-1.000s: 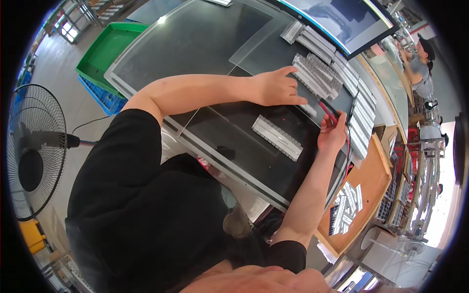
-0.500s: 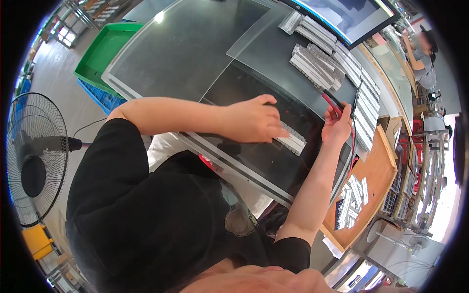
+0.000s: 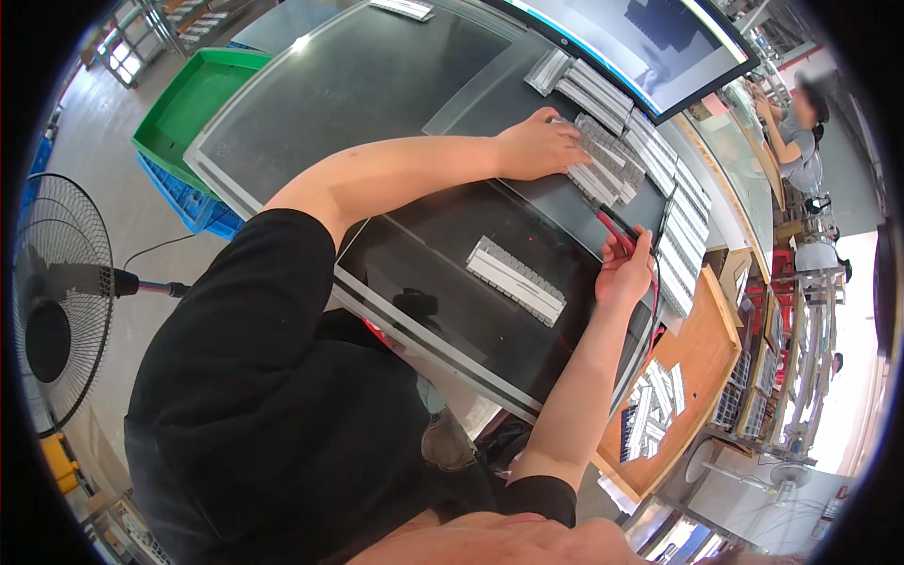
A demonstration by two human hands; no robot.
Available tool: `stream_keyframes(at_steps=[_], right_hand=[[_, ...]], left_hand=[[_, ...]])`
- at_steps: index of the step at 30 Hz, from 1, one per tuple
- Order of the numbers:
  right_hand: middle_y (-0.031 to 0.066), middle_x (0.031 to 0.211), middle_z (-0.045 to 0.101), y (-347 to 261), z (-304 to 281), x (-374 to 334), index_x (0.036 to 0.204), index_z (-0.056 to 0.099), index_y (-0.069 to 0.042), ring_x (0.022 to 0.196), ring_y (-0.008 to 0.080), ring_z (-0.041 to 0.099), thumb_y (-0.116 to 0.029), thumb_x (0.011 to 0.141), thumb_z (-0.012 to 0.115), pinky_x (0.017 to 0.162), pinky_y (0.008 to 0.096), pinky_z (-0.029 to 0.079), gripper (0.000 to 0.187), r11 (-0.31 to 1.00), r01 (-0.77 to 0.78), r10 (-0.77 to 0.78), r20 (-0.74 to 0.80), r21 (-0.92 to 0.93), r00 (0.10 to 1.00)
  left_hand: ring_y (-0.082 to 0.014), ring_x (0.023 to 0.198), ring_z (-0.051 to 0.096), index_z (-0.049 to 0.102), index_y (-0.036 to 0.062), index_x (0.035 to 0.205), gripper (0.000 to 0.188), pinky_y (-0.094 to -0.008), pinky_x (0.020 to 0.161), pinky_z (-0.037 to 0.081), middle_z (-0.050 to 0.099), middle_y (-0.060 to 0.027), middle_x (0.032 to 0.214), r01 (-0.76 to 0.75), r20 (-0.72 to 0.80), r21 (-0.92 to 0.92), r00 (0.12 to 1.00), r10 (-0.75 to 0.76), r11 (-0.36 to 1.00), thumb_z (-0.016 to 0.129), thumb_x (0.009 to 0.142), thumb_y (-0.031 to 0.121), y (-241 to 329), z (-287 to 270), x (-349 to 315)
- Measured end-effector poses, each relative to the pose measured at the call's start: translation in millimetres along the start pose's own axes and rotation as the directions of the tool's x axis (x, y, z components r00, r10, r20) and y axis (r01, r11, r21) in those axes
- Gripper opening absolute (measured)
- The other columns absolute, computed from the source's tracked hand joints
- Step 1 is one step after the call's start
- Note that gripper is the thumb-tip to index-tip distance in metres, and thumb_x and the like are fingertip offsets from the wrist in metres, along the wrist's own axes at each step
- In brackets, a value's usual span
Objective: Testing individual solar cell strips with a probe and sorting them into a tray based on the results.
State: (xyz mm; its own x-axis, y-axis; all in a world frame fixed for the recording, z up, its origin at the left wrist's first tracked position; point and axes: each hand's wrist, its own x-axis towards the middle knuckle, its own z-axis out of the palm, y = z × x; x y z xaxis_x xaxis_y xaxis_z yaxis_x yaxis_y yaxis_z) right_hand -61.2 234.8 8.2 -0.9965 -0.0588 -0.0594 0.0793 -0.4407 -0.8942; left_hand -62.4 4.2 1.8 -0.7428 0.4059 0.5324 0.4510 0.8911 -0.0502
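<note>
My left hand (image 3: pixel 540 147) reaches over the near-left end of a pile of grey-and-white slotted strips (image 3: pixel 610 168). Its thumb and fingers are apart and touch the pile's edge; I see no strip lifted in it. In my right hand (image 3: pixel 625 270) is a pair of red and black test probes (image 3: pixel 614 224), gripped side by side. The tips point away from me, toward the pile's near end. A short row of similar white strips (image 3: pixel 516 281) lies on the dark glass tabletop (image 3: pixel 428 250), between me and the pile.
A monitor (image 3: pixel 650 47) stands behind the pile. More strips (image 3: pixel 686 226) line the right edge. Loose strips lie in a wooden tray (image 3: pixel 702 377) at lower right. A green bin (image 3: pixel 179 113) and a fan (image 3: pixel 61 301) are at left. Another person (image 3: pixel 805 137) works at far right.
My left hand has moved away from the strips on the dark glass to the pile at the back. My right hand still grips the probes.
</note>
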Motion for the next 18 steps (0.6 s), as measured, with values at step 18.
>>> stream_keyframes(at_steps=[18], right_hand=[[0.0084,0.074,0.051,-0.1,18.5,-13.3,0.094,0.048,-0.001,0.054,0.0172,0.057,-0.027,0.087,0.047,0.043,0.0241,0.047,0.027,0.966,-0.001,0.024,0.087,-0.257,0.996]], left_hand=[[-0.018,0.112,0.041,0.047,0.0142,0.113,0.036,-0.0419,0.095,0.024,0.05,-0.0021,0.114,0.122,0.094,-0.287,0.991,-0.099,0.95,0.056,0.079,0.022,25.9,-37.0,-62.0]])
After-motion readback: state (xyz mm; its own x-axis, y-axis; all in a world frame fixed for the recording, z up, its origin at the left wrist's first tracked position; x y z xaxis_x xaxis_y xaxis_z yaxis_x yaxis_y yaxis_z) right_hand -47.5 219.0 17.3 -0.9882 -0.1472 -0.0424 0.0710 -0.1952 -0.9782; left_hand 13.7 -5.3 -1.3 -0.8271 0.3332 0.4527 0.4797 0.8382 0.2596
